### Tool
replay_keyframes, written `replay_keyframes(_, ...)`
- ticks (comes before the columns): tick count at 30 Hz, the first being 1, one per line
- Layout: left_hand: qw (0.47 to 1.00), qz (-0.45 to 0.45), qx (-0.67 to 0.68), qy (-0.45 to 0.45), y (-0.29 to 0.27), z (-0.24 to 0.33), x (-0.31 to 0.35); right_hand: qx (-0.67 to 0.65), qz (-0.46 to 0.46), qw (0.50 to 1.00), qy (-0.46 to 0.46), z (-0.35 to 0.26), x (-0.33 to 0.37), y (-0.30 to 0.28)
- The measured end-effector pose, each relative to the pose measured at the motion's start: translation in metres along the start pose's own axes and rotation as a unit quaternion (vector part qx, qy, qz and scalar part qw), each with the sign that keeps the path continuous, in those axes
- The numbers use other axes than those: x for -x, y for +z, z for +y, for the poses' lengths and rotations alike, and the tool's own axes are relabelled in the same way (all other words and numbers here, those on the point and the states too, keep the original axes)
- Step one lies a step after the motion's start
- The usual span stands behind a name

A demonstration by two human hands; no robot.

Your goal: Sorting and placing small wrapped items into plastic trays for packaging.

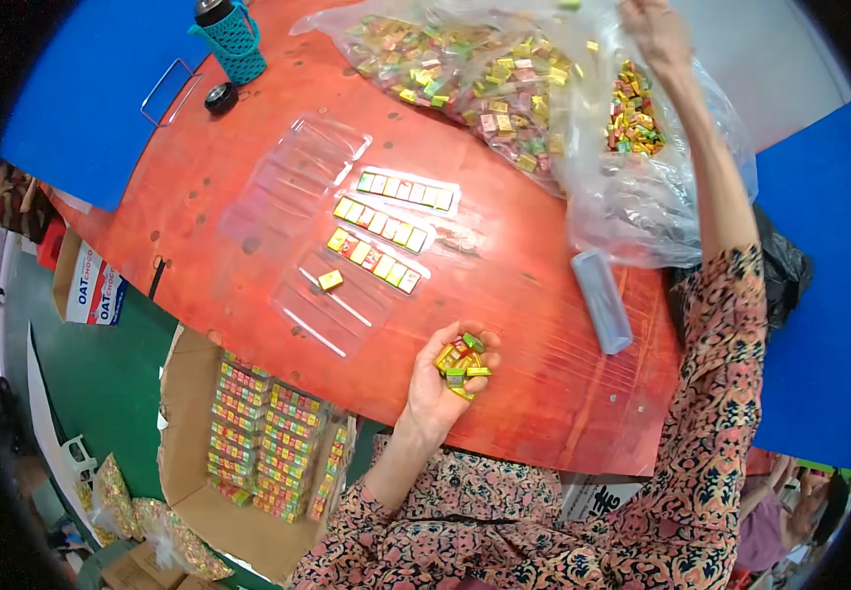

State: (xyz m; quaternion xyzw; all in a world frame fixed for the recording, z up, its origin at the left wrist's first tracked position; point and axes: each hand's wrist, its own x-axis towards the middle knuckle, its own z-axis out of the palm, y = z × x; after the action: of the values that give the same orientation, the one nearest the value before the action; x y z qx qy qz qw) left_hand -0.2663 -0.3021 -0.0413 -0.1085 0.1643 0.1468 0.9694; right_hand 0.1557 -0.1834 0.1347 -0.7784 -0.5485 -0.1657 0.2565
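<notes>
Left hand (429, 391) cupped, right hand (660, 39) outstretched

Palm up by the near edge of the red table (534, 305), the left curls around small wrapped pieces (463, 366); the right arm (719, 197) extends forward, its blurred hand by a clear bag (617, 224), grip impossible to tell.

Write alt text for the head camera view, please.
A person's left hand cups small, colourful wrapped pieces over a red table, the right hand raised near clear plastic bags holding more. Clear trays on the table include three filled rows; a cardboard box of packed pieces sits at lower left.
</notes>
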Motion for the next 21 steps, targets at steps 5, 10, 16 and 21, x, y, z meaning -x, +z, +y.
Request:
replay_keyframes(5,1.0,0.002,0.004,0.001,-0.005,0.007,0.008,0.276,0.198,0.938,-0.074,0.002,-0.035,-0.047)
replay_keyframes(10,1.0,-0.001,0.001,0.007,-0.004,0.005,0.007,0.327,0.193,0.925,0.008,-0.014,-0.044,-0.068)
replay_keyframes(16,1.0,0.019,-0.008,0.015,0.0,0.007,0.01,0.307,0.074,0.942,0.111,0.005,-0.031,-0.03)
replay_keyframes(21,0.999,0.031,-0.018,0.018,0.004,0.005,0.009,0.169,0.0,0.97,0.176,0.071,-0.039,-0.029)
